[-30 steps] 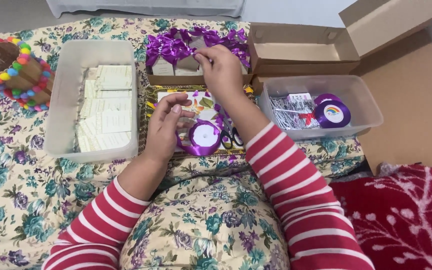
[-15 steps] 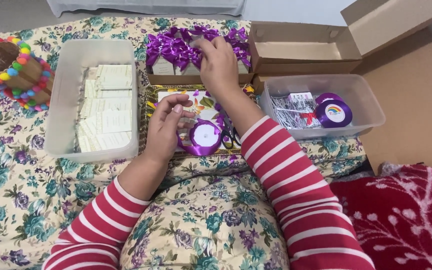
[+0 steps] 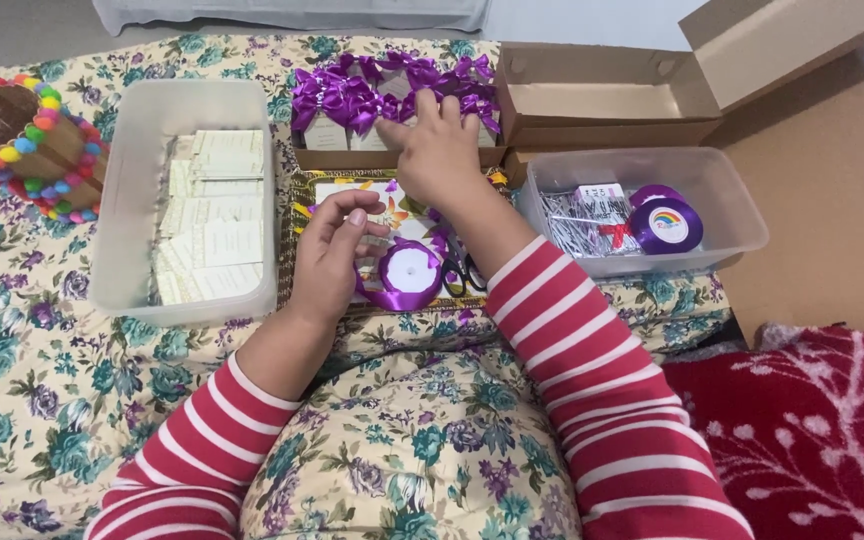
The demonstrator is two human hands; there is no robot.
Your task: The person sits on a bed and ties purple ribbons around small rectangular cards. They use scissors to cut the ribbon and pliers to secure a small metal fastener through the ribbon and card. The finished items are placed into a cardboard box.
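Note:
My right hand (image 3: 442, 155) reaches forward, its fingers spread on a row of small white favour boxes topped with purple bows (image 3: 352, 100); I cannot see it gripping one. Nearer me, my left hand (image 3: 337, 255) hovers with curled fingers and nothing in it, just left of a purple ribbon spool (image 3: 407, 275). The spool lies on a floral-printed tray (image 3: 297, 215). Black-handled scissors (image 3: 467, 272) lie beside the spool, partly under my right wrist. Both my sleeves are red and white striped.
A clear tub (image 3: 127, 180) of cream cards sits at the left, a pom-pom trimmed basket (image 3: 22, 140) beyond it. At the right are a clear tub (image 3: 742, 210) with a purple ribbon roll (image 3: 664, 225) and wire ties, an open cardboard box (image 3: 602, 100), and a red blanket (image 3: 802, 430).
My right hand has shifted slightly over the bowed boxes. My left hand stays by the ribbon spool, its fingers a little more raised.

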